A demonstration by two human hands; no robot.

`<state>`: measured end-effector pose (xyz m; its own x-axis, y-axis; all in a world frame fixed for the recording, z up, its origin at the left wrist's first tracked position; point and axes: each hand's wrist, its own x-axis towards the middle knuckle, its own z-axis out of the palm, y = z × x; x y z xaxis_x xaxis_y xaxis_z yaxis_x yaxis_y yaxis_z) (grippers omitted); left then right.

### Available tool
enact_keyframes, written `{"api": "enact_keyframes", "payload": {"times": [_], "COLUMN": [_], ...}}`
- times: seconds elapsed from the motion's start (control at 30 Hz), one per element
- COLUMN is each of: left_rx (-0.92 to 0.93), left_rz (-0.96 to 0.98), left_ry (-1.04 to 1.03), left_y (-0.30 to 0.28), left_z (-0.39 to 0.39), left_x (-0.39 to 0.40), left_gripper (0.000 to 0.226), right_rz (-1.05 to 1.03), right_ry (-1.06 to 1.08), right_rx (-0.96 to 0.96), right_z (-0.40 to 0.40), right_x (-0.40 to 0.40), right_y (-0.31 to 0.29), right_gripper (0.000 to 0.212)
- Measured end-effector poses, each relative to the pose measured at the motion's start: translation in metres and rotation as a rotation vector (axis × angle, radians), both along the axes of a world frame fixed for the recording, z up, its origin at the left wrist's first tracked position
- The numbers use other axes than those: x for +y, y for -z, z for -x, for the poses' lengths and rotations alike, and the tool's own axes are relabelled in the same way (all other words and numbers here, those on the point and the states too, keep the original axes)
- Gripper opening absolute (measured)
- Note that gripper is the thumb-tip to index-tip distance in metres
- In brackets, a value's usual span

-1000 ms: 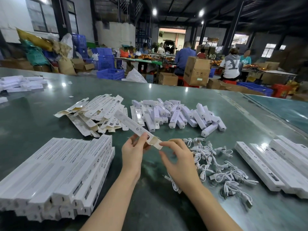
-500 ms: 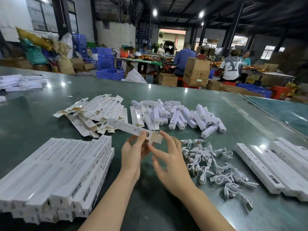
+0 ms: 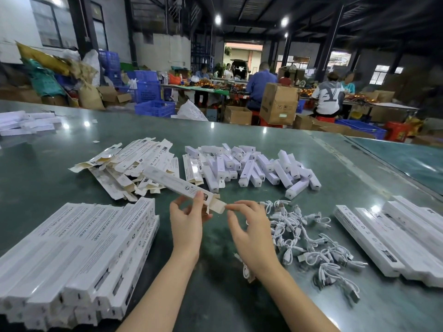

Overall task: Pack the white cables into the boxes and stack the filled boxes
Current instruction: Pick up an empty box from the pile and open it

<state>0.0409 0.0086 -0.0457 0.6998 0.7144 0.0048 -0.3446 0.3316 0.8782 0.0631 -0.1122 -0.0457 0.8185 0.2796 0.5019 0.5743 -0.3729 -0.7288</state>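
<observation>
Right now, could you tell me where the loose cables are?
In the head view the cables lie heaped on the table, right of the right hand, before the stacked boxes.

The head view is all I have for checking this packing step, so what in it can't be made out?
- Inside of the held box: its walls and open end flap hide whether a cable is in it.
- Left hand: its palm faces away, so only its fingertips show on the box.
- Stack of boxes: cut off by the left and bottom edges, count unknown.
- Print on the flat cartons: too small to read.
</observation>
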Motion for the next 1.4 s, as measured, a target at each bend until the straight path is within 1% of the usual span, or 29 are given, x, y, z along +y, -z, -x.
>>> {"api": "enact_keyframes", "payload": {"times": [0.1,0.17,0.23,0.3,0.37,0.5,0.53,0.57,0.6,0.67,0.73,0.8,0.83,0.9,0.97,1.03,1.1,1.17,1.27,1.4], "left_rx": [0.009,0.017,0.022,0.034,0.048,0.056,0.058,0.058,0.056,0.048,0.035,0.032,0.03,0.035,0.044,0.043,0.037,0.031,0.01,-0.039], "left_rz": [-0.05,-0.096,-0.145,-0.189,-0.22,-0.216,-0.214,-0.212,-0.208,-0.197,-0.176,-0.16,-0.157,-0.153,-0.144,-0.108,-0.054,-0.003,0.074,0.195], "left_ry": [-0.052,-0.053,-0.033,-0.036,-0.043,-0.043,-0.043,-0.046,-0.05,-0.059,-0.06,-0.056,-0.048,-0.024,-0.004,0.007,0.012,0.012,0.026,0.057], "left_y": [0.0,0.0,-0.001,-0.001,-0.001,0.0,0.001,0.001,0.002,0.002,0.002,0.002,0.003,0.004,0.003,0.002,0.001,0.0,0.0,-0.001], "left_z": [0.001,0.002,0.002,0.003,0.003,0.002,0.002,0.001,0.0,0.0,-0.002,-0.002,-0.002,-0.002,-0.001,-0.001,-0.001,0.0,0.0,0.0], "left_x": [-0.001,-0.002,-0.004,-0.006,-0.007,-0.006,-0.006,-0.005,-0.005,-0.005,-0.005,-0.005,-0.004,-0.002,-0.001,0.0,0.002,0.005,0.008,0.012], "left_gripper": [0.032,0.033,0.034,0.031,0.028,0.032,0.033,0.034,0.035,0.035,0.034,0.033,0.033,0.031,0.028,0.028,0.028,0.029,0.033,0.042], "right_rz": [-0.023,0.072,0.218,0.446,0.656,0.905,0.892,0.823,0.712,0.426,0.112,-0.203,-0.325,-0.502,-0.654,-0.717,-0.685,-0.645,-0.605,-0.522], "right_ry": [0.019,0.0,-0.029,-0.033,-0.043,-0.092,-0.082,-0.058,-0.024,0.039,0.059,0.003,-0.039,-0.096,-0.142,-0.212,-0.307,-0.368,-0.37,-0.313], "right_rx": [0.102,0.127,0.195,0.229,0.19,0.096,0.092,0.115,0.143,0.168,0.192,0.241,0.259,0.289,0.353,0.407,0.43,0.446,0.433,0.404], "right_z": [-0.021,-0.044,-0.069,-0.093,-0.108,-0.117,-0.119,-0.122,-0.125,-0.127,-0.119,-0.101,-0.09,-0.068,-0.045,-0.022,-0.004,0.006,0.01,0.01], "right_x": [0.01,0.02,0.034,0.05,0.065,0.083,0.086,0.087,0.086,0.08,0.066,0.049,0.04,0.02,-0.001,-0.021,-0.034,-0.04,-0.042,-0.041], "right_y": [-0.013,-0.024,-0.033,-0.039,-0.044,-0.047,-0.045,-0.043,-0.041,-0.038,-0.039,-0.039,-0.039,-0.037,-0.035,-0.032,-0.028,-0.027,-0.031,-0.028], "right_gripper": [0.026,0.031,0.036,0.042,0.045,0.043,0.041,0.038,0.034,0.031,0.031,0.029,0.026,0.019,0.017,0.017,0.016,0.02,0.025,0.026]}}
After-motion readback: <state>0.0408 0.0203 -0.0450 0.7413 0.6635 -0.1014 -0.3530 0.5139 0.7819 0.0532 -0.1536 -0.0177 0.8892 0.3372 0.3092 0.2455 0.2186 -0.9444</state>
